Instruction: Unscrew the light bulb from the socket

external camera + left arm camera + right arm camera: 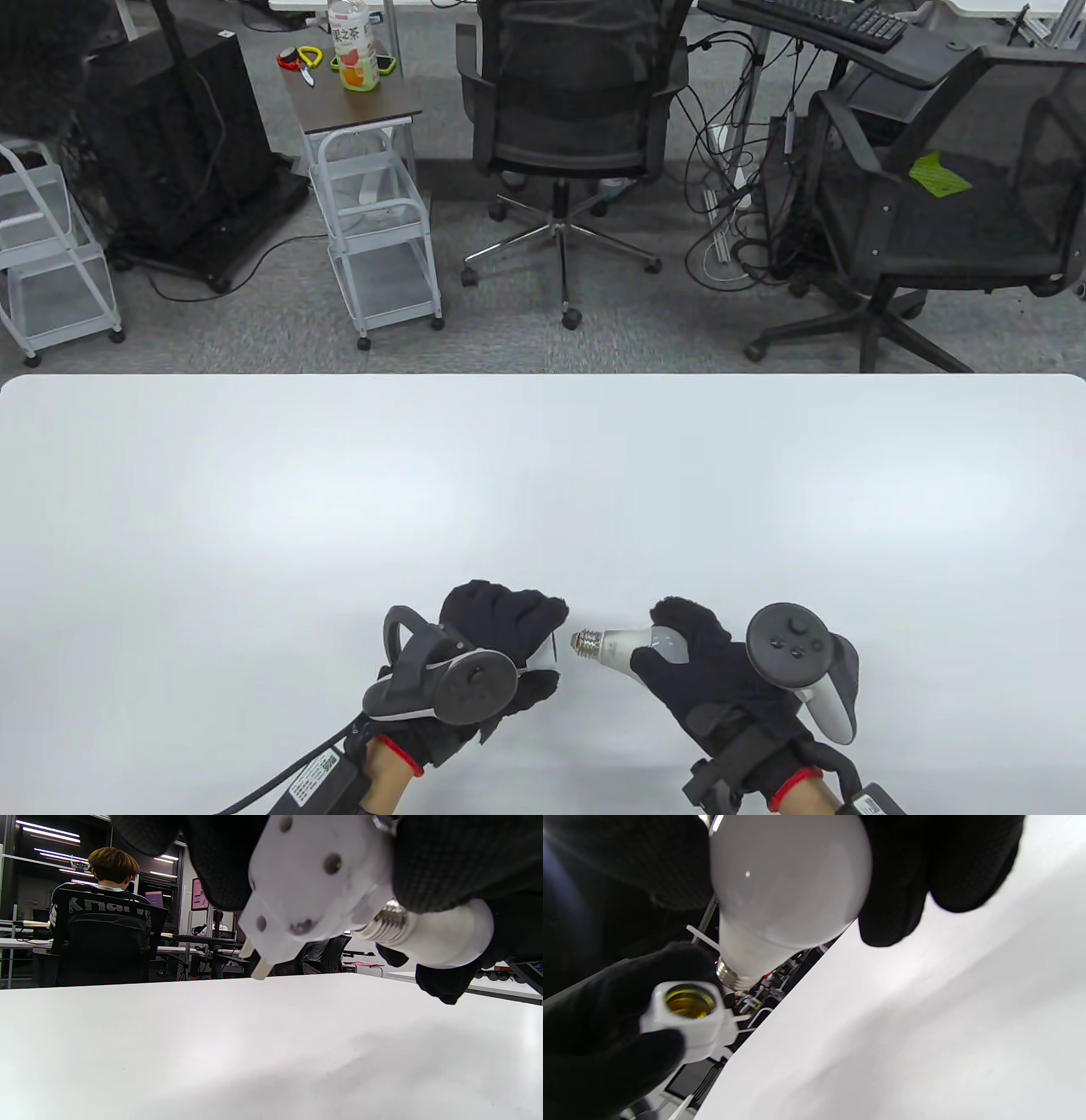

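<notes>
My right hand grips a white light bulb by its globe, its metal screw base pointing left. The bulb is out of the socket, with a small gap between them. My left hand holds the white plug-in socket, mostly hidden by the fingers in the table view. In the left wrist view the socket shows its two prongs, with the bulb behind it. In the right wrist view the bulb is close above the socket, whose brass inside is open and empty. Both are held above the table.
The white table spreads ahead of both hands. Beyond its far edge stand two office chairs, a small cart with a bottle, and cables on the floor.
</notes>
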